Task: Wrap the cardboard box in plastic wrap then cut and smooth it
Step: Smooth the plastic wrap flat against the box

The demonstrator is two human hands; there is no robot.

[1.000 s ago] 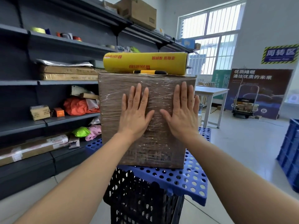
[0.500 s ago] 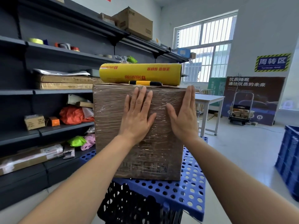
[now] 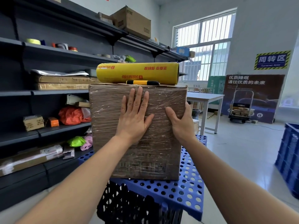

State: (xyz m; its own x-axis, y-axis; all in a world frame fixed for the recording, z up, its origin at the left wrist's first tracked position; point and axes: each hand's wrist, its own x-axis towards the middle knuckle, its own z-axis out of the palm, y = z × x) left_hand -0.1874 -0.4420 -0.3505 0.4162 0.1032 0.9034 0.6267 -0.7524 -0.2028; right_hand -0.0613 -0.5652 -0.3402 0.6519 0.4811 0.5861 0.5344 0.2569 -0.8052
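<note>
cardboard box (image 3: 111, 126), wrapped | left grip (image 3: 134, 117) released | right grip (image 3: 181, 125), 3 o'clock edge (fingers hidden, cannot tell) | risk: shove unseats wrap roll (image 3: 137, 71), 12 o'clock

A warehouse storeroom is indicated. Long dark grey metal shelves (image 3: 64, 54) are stocked with brown cardboard cartons (image 3: 134, 21), tape rolls (image 3: 33, 41) and an orange bagged parcel (image 3: 71, 115). A striped blue "Turnover Area" wall sign (image 3: 271, 60), stacked blue plastic crates (image 3: 289, 159) and a loaded hand trolley (image 3: 241, 109) are seen.
</note>
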